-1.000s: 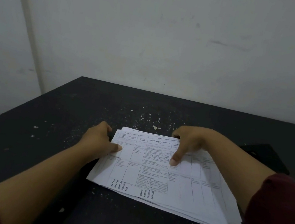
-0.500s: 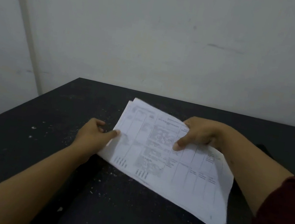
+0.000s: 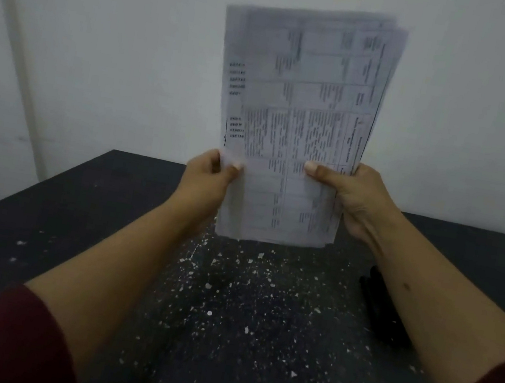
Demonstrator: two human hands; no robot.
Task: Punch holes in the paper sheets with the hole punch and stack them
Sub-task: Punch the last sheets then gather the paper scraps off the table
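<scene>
- Both hands hold a sheaf of paper sheets [image 3: 299, 125] upright above the speckled tabletop [image 3: 225, 304].
- Left hand [image 3: 209, 180] and right hand [image 3: 353, 201] pinch its lower side edges, thumbs in front.
- Likely squaring edges; next, tap it level, then reach the dark hole punch [image 3: 381, 310] under the right forearm.

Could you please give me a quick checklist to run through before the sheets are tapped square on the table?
1. Both hands hold the paper sheets: ok, left hand and right hand grip the lower side edges.
2. Sheets upright: ok, bottom edge just above the table.
3. Edges aligned: not ok, the top corners fan out.
4. Landing spot free of objects: ok, only white specks below.
5. Hole punch within reach: cannot tell, a dark object lies under the right forearm, partly hidden.
</scene>
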